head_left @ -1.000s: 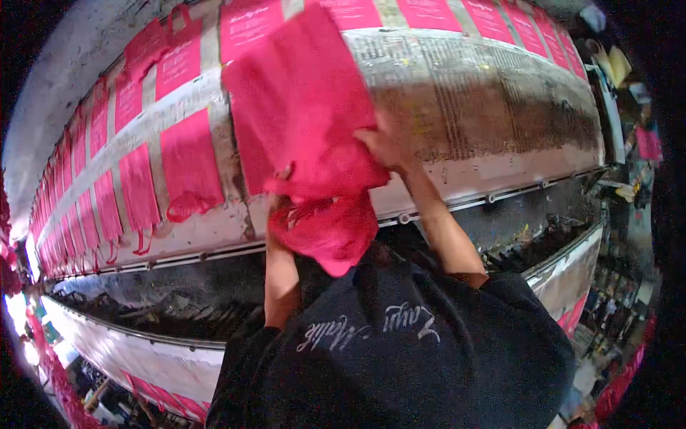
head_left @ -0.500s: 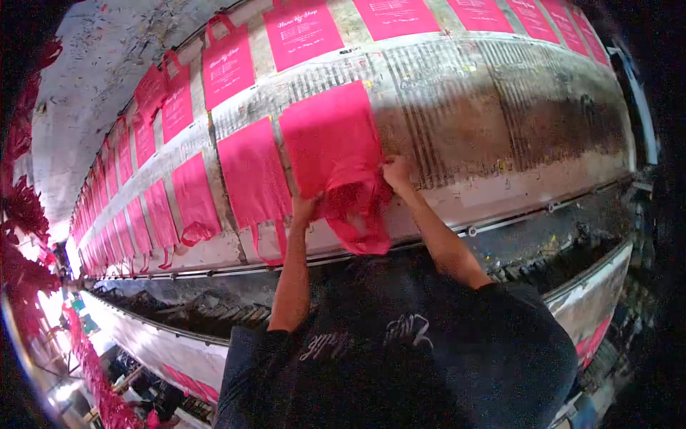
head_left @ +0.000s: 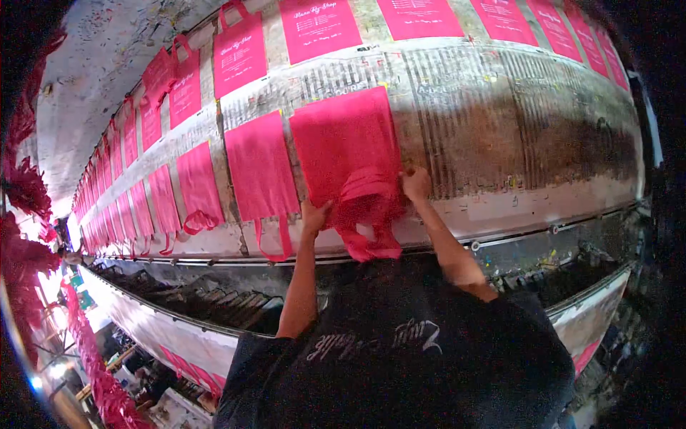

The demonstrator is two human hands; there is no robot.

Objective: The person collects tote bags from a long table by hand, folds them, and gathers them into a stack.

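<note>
A pink fabric tote bag (head_left: 346, 139) lies on the long table in front of me. Its upper part is flat, while the mouth and handles (head_left: 368, 239) are bunched toward my body. At the bag's lower left edge, my left hand (head_left: 315, 214) pinches the cloth. My right hand (head_left: 416, 184) is closed at the lower right edge, fingers curled around the border. Just left of it lies another unprinted pink bag (head_left: 261, 168), flat, its handle loop (head_left: 274, 239) hanging toward the near edge.
Along the far side runs a row of pink bags with white print (head_left: 321, 28). More plain bags (head_left: 196, 179) continue down the near row. To the right is the stained, striped tabletop (head_left: 479, 136). A metal rail (head_left: 514, 236) follows the near edge. Pink material (head_left: 100, 357) hangs at lower left.
The view has shifted a little, so the table scene sits slightly further right. The bag between my hands lies straighter, its sides more even. Both hands remain at its edges.
</note>
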